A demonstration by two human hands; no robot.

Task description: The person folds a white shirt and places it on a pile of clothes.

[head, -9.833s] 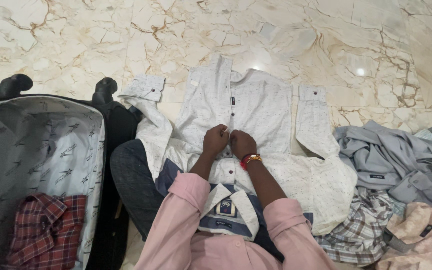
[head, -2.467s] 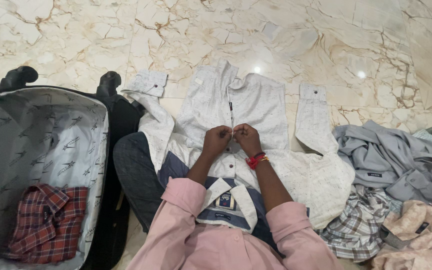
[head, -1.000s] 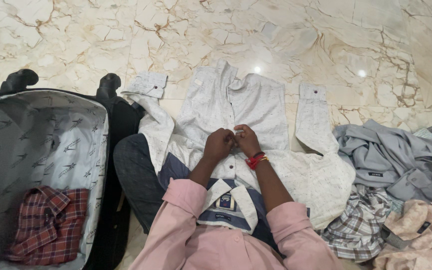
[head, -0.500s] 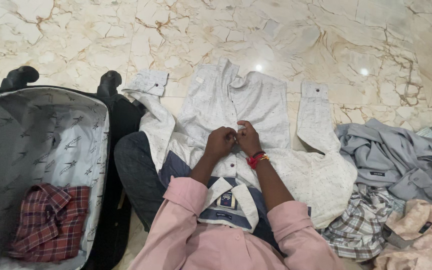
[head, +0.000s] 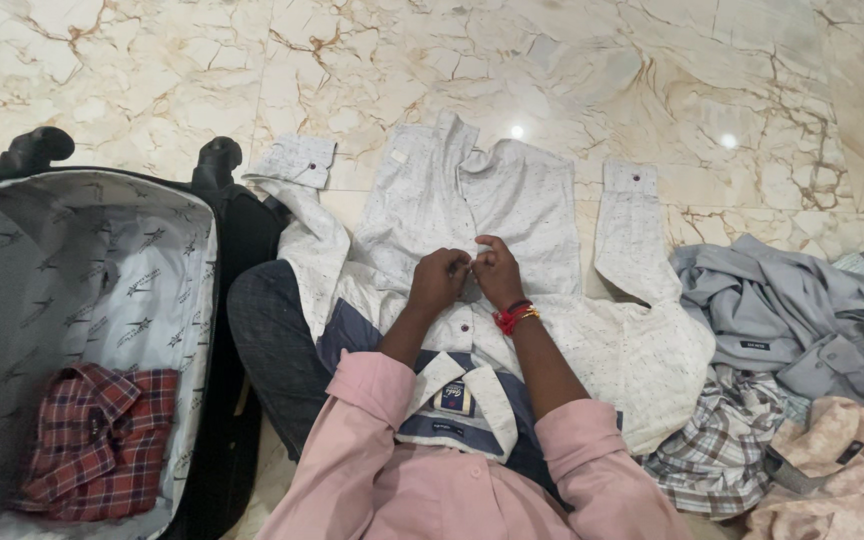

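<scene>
Both hands pinch the white shirt's front.
The left hand (head: 439, 281) and right hand (head: 497, 272) are together, clamped on the placket of the shirt (head: 522, 210), which lies spread on the floor (head: 152, 80) under them; a suitcase (head: 82, 300) is left of them.

Cream marble floor (head: 152, 70), white shirt (head: 512, 200), open suitcase (head: 12, 250), heap of shirts (head: 802, 340)

A white speckled shirt (head: 512, 210) is lying spread flat, front up, its placket pinched between the fingertips, its hem reaching away beyond the grip, its collar lying nearer and its sleeves stretching out to either side.
</scene>
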